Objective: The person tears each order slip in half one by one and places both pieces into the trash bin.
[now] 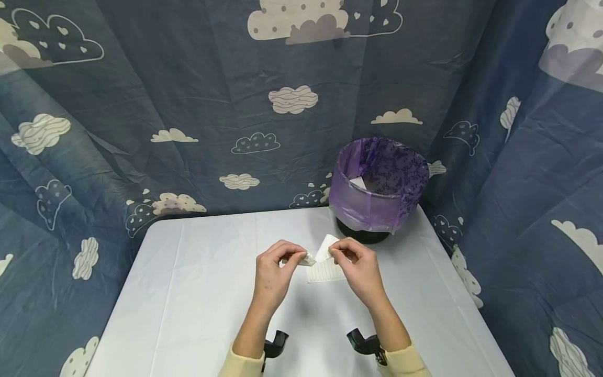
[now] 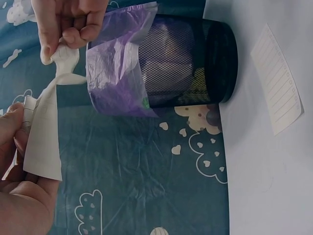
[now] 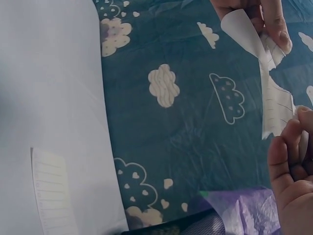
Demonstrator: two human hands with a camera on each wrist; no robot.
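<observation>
Pinching torn lined paper (image 2: 44,147) in closed fingertips of left hand (image 1: 273,272) and right hand (image 1: 360,268); held between them, above surface (image 1: 212,293). Likely light, limp, easily torn; best pinched at edges beside tear.

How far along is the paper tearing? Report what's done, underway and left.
Done, apparently: a white piece, probably paper, lies in the purple-lined bin. In hand: left fingers and right fingers pinch torn paper, its edges ragged in the right wrist view. Likely left: finishing and binning that, then the lined sheet lying untouched on the table.
</observation>
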